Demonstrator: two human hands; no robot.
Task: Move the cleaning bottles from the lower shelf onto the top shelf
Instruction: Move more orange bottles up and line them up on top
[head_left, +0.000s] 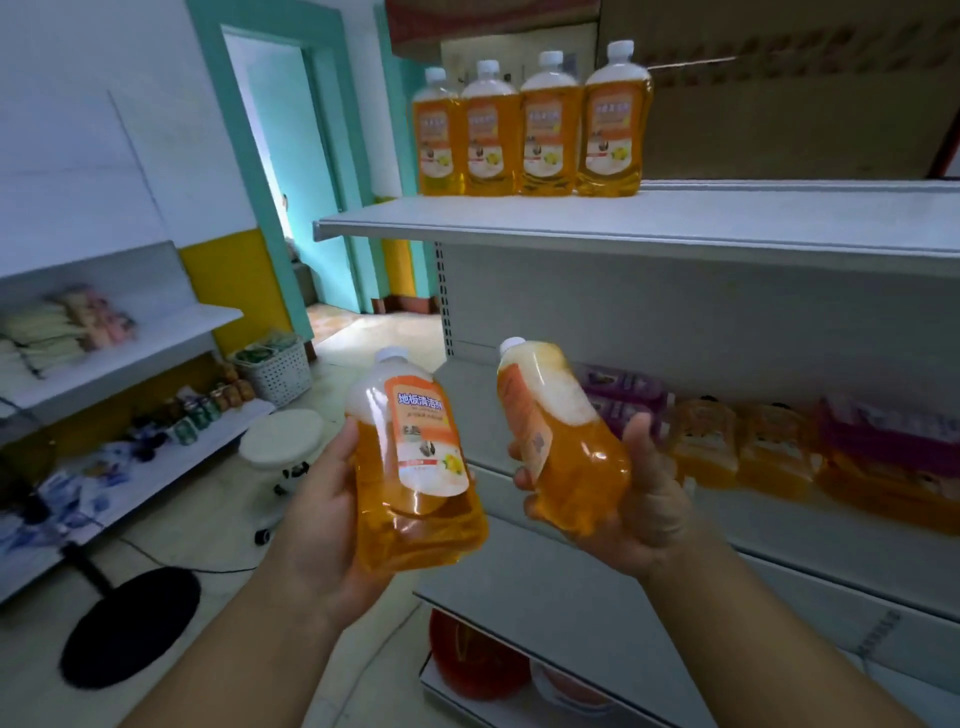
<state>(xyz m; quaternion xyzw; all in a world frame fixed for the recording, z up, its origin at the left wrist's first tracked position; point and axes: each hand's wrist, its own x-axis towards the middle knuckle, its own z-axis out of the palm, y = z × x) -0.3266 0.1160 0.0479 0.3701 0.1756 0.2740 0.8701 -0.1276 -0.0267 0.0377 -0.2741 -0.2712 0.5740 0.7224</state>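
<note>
I have my left hand and right hand each wrapped round an orange bottle, second bottle tilted toward eleven o'clock, below the top shelf; full, heavy, slick plastic, so I'd grip mid-body.

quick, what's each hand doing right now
Left hand: closed around an orange plastic cleaning bottle, label facing the camera.
Right hand: closed around a second orange plastic cleaning bottle, tilted left.

1 head-worn view looks forward and down, close over both hands, facing the shelving; its edges seem blurred.
</note>
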